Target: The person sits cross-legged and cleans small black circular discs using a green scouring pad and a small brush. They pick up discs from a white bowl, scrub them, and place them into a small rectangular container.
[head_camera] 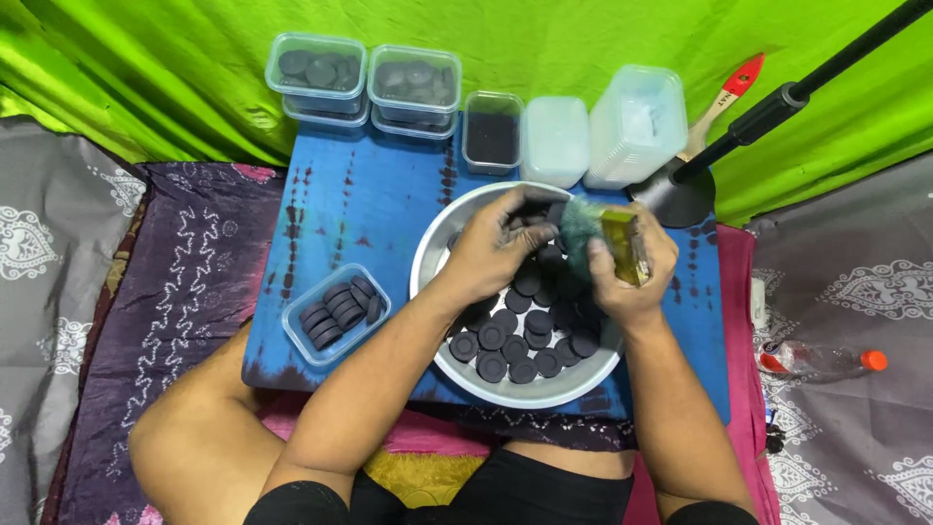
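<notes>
My left hand point(498, 243) holds a black charcoal disc over the metal bowl point(432, 255). My right hand point(627, 272) grips a paintbrush with a yellow-brown handle point(624, 245), its dark, blurred bristles point(581, 226) against the disc. Several black discs point(515, 345) lie in the bowl beneath both hands. The bowl stands on a blue patterned cloth point(369, 209).
A clear tub of upright discs point(336, 313) sits left of the bowl. Lidded tubs point(317, 70) with discs, a tub of black powder point(492, 131) and empty stacked tubs point(637, 122) line the back. A red-handled brush point(724, 102), a black stand pole point(807, 87) and a plastic bottle point(821, 360) lie right.
</notes>
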